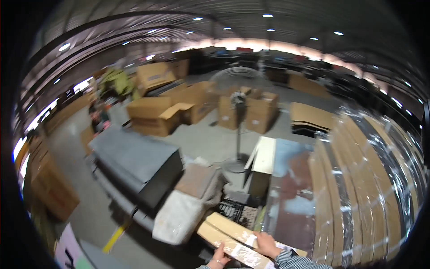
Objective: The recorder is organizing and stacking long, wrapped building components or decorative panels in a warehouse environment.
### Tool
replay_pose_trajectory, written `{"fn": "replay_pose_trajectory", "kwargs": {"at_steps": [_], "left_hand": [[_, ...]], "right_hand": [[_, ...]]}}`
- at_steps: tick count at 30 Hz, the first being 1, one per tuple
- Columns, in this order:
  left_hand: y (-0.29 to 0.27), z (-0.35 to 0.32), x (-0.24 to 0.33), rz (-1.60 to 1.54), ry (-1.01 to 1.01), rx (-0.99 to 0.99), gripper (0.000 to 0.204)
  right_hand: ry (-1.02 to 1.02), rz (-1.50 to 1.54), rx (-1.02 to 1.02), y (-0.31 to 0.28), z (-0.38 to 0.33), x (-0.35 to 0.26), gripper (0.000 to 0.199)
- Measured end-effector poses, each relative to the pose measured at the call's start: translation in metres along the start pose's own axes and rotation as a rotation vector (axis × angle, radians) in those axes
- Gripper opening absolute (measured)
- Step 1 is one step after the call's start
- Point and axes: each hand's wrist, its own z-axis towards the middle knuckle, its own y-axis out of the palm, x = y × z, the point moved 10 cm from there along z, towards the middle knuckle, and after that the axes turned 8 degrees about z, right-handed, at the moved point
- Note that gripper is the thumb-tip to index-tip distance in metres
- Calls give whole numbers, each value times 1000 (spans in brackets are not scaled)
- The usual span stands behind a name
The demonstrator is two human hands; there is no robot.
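1. Low at the near edge, the left hand [218, 258] rests fingers-down on a long flat cardboard box [233, 237]; grip loose, holding nothing that shows.
2. Right hand [267, 245], striped sleeve behind it, lies on the same box's right part, fingers curled over its top; whether it clamps the edge I cannot tell.
3. Box lies slanted, near centre, running left-far to right-near.
4. Just left: a pale wrapped bundle [179, 215]. Right: a plastic-wrapped stack of cardboard sheets [367, 193].
5. Far centre: a pedestal fan [238, 103] among brown cartons [156, 114].
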Motion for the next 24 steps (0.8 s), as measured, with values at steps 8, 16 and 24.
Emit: {"fn": "replay_pose_trajectory", "kwargs": {"at_steps": [8, 16, 24], "left_hand": [[-16, 71, 74, 133, 123, 261, 78], [114, 6, -142, 181, -670, -339, 33], [238, -24, -290, 671, -769, -539, 41]], "right_hand": [[-264, -115, 601, -124, 30, -64, 56], [585, -301, 880, -245, -278, 112, 74], [937, -323, 829, -223, -377, 173, 82]]}}
